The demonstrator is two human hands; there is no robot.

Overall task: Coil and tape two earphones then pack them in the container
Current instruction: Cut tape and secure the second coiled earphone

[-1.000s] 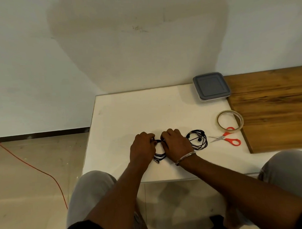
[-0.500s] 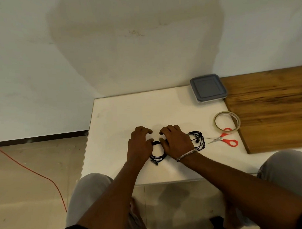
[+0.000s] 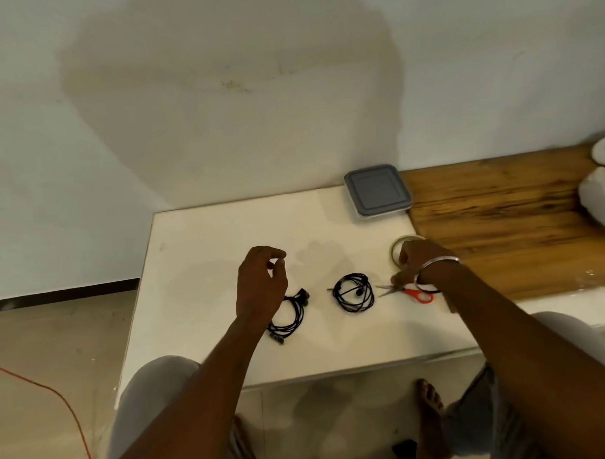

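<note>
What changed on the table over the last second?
Both hands let go of the left black coiled earphone. The left hand lifted above it; the right hand moved right to the beige tape roll, grip unclear. The other black earphone coil, red-handled scissors and grey-lidded container stayed put.

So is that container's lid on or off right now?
On: the grey lid lies flat over the clear container, with no gap showing.

Table: white table (image 3: 205, 239), set against the wall.
Middle: left earphone coil (image 3: 290, 315) and right earphone coil (image 3: 353, 292), black, apart.
Right: red-handled scissors (image 3: 409, 290); tape roll (image 3: 394, 248) just behind.
Far right corner: grey-lidded container (image 3: 379, 195).
</note>
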